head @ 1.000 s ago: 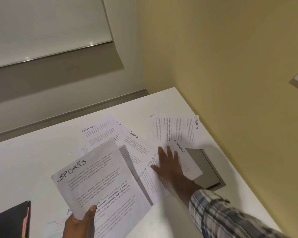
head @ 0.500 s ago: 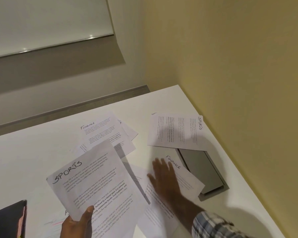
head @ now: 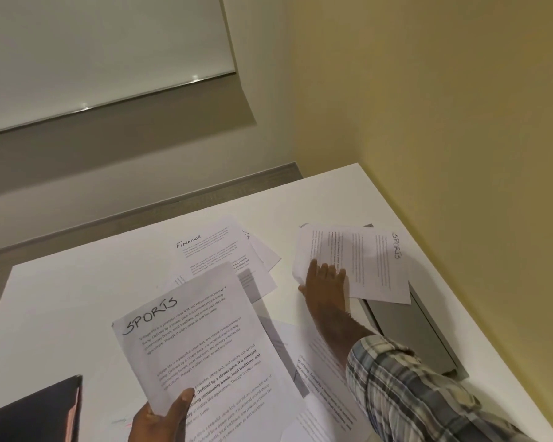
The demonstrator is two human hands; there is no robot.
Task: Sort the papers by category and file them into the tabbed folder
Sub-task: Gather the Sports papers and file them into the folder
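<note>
Pinching a limp SPORTS sheet (head: 198, 339) by its bottom edge, the left hand (head: 160, 419) is waiting while the right hand (head: 326, 282), fingers spread flat, is pressing the second SPORTS sheet's (head: 364, 260) curling near corner on the white table (head: 77, 298), likely best slid off then pinched.

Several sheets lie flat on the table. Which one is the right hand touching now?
The right hand touches the far sheet marked SPORTS, beside the yellow wall; its near corner curls up. The FINANCE sheet lies untouched.

Thin white matt paper sheets with black print (head: 214, 352) lie on the smooth, faintly sheened white tabletop (head: 77, 298). Near its right edge sits a brushed grey metal hatch plate (head: 409, 333), and a soft woven plaid cloth sleeve (head: 412, 387) crosses the near right corner. At the near left corner lies a dark, smooth, matt folder with pinkish card dividers (head: 39, 413).
</note>
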